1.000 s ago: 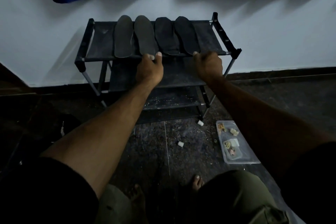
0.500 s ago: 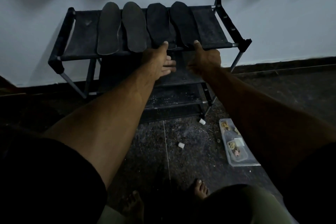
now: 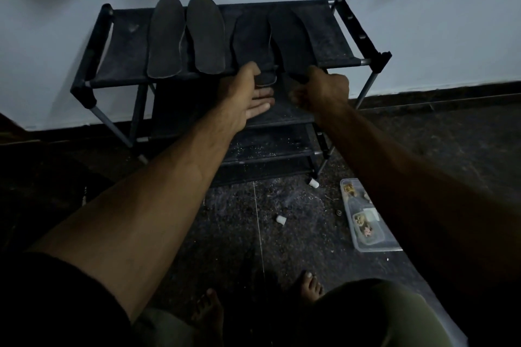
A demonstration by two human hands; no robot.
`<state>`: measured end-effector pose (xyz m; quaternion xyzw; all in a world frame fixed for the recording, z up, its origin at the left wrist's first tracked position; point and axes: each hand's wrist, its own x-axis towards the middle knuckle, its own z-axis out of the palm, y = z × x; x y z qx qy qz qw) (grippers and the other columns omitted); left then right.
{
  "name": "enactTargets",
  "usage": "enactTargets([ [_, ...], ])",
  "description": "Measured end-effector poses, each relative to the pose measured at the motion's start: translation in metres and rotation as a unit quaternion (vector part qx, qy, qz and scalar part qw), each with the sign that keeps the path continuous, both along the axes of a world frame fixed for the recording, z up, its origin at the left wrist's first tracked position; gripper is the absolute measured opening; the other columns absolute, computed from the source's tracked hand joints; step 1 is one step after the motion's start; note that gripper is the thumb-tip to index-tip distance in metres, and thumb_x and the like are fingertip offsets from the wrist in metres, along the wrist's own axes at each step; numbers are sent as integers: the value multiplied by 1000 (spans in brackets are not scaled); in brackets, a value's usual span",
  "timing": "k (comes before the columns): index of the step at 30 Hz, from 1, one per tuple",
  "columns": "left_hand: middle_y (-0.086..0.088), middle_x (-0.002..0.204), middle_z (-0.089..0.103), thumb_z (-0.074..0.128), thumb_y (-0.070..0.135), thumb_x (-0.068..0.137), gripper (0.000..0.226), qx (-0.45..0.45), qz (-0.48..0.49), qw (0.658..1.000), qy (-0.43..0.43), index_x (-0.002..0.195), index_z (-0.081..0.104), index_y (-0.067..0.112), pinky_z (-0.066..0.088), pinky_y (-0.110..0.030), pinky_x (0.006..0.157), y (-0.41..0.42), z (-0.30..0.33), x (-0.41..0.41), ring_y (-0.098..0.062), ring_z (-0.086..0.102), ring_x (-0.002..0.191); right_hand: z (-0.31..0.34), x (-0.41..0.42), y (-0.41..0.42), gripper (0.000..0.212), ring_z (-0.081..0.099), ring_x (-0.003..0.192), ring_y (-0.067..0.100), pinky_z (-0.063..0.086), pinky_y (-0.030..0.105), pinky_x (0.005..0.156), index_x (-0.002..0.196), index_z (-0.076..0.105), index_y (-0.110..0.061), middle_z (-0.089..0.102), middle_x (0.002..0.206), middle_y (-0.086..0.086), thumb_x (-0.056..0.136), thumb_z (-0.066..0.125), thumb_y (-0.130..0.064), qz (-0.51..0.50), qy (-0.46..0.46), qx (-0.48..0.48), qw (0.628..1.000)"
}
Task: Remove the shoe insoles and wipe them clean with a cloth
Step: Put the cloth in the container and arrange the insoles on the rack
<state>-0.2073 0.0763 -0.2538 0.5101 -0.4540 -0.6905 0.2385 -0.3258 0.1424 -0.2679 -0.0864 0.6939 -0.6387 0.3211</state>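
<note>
Several flat insoles lie side by side on the top shelf of a black shoe rack (image 3: 124, 45) against the wall. The two on the left are grey (image 3: 165, 36) (image 3: 207, 34). The two on the right are darker. My left hand (image 3: 248, 93) pinches the heel of the third insole (image 3: 252, 39), thumb on top and fingers underneath; that heel hangs over the front bar. My right hand (image 3: 321, 90) grips the heel of the fourth insole (image 3: 290, 36) with curled fingers. No cloth or shoe is in view.
Lower rack shelves (image 3: 267, 146) carry dust and crumbs. On the dark floor to the right lies a clear plastic box (image 3: 375, 242) of small items. Two small white caps (image 3: 281, 219) (image 3: 313, 183) lie nearby. My bare feet (image 3: 310, 287) are below.
Both hands have closed on the heels of the two dark insoles and drawn them forward over the shelf's front edge. The two grey insoles have not moved.
</note>
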Motion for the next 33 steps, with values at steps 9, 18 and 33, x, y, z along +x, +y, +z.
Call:
enactTargets([
  [9, -16, 110, 69, 52, -1, 95, 19, 0, 82, 994, 75, 113, 58, 1, 58, -22, 61, -6, -4, -5, -26, 72, 88, 9, 7, -1, 20, 68, 65, 25, 59, 29, 54, 111, 57, 7, 65, 106, 24, 91, 56, 6, 3, -53, -56, 997],
  [18, -11, 118, 62, 47, -8, 96, 36, -25, 85, 987, 133, 131, 48, 1, 57, -20, 66, 46, -36, 13, -20, 67, 95, -9, 36, 49, 24, 68, 66, 21, 59, 28, 62, 116, 54, 4, 65, 98, 21, 94, 46, 8, -35, -95, -153, 983],
  [33, -1, 133, 51, 38, -16, 94, 78, -13, 58, 972, 227, 151, 22, 34, 57, -30, 77, 112, -70, 49, -26, 69, 103, -42, 74, 137, 17, 69, 64, 17, 57, 24, 59, 99, 59, -7, 71, 70, 10, 96, 46, 4, -75, -200, -177, 961],
])
